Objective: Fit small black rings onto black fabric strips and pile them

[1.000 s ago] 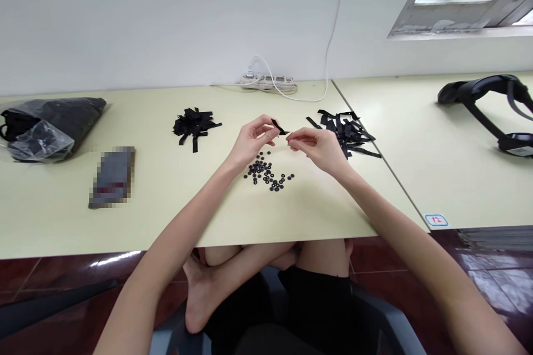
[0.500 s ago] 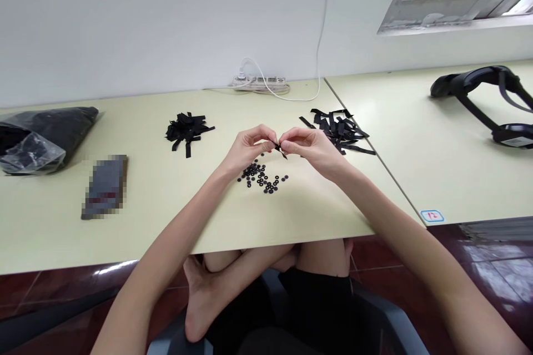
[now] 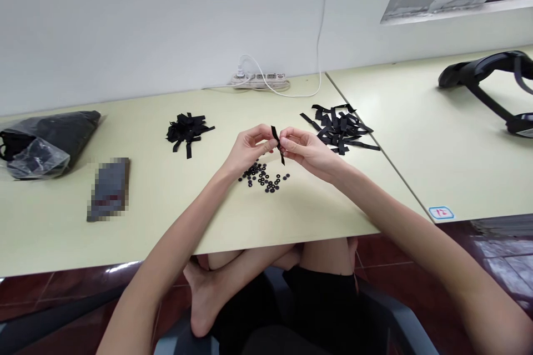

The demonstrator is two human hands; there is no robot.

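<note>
My left hand (image 3: 249, 148) and my right hand (image 3: 305, 150) meet above the table, fingertips pinched together on one short black strip (image 3: 277, 143) that stands nearly upright between them. Just below the hands lies a scatter of several small black rings (image 3: 264, 176). A pile of loose black strips (image 3: 341, 127) lies to the right of my right hand. A smaller, tighter heap of black strips (image 3: 187, 128) sits to the left, beyond my left hand.
The pale yellow table (image 3: 175, 205) meets a second table (image 3: 437, 138) on the right. A plastic bag of black material (image 3: 45, 141) and a flat dark packet (image 3: 109, 188) lie at left. A power strip (image 3: 260, 80) sits by the wall. A black headset (image 3: 495, 86) rests far right.
My hands came together from slightly apart. The strip, lying sideways a second ago, now stands nearly upright between the fingertips. The view has tilted a little.
</note>
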